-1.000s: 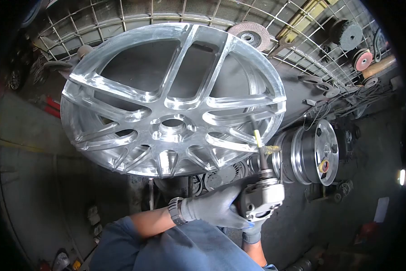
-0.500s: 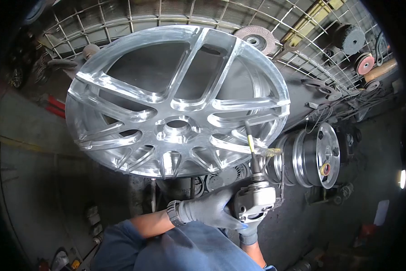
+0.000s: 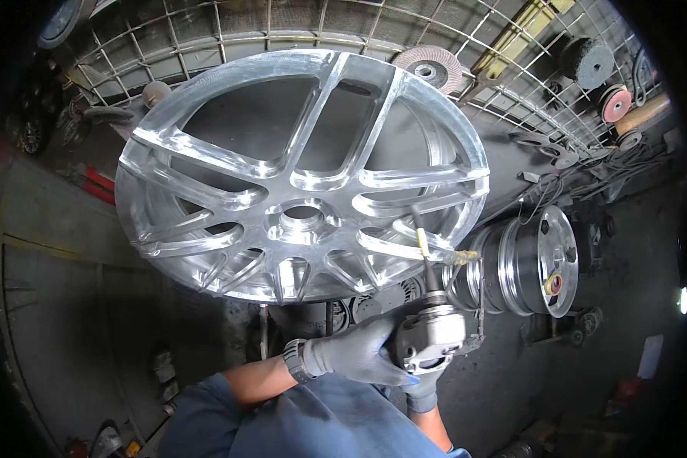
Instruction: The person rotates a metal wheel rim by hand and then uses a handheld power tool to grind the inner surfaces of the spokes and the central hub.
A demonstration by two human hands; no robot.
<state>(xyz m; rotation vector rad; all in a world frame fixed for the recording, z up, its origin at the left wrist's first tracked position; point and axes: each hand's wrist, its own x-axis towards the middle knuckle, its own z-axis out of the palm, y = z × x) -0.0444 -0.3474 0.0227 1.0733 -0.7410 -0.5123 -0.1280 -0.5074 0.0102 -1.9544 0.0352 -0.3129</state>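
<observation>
Silver metal wheel (image 3: 307, 192), one, at eleven o'clock from our grinder (image 3: 435, 334); grinder gripped by our left hand (image 3: 358, 353) and, partly hidden, right hand (image 3: 421, 393), both gloved; tip (image 3: 417, 215) over wheel's three o'clock spokes (image 3: 444, 201).

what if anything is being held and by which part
An angle grinder: the gloved left hand grips the side of its head; the gloved right hand is at its near end, grip mostly hidden.

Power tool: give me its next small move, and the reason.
Perhaps ease the power tool lightly toward the wheel: the left hand and right hand hold it, and its slim tip overlaps the wheel in view, though contact is unclear.
</observation>
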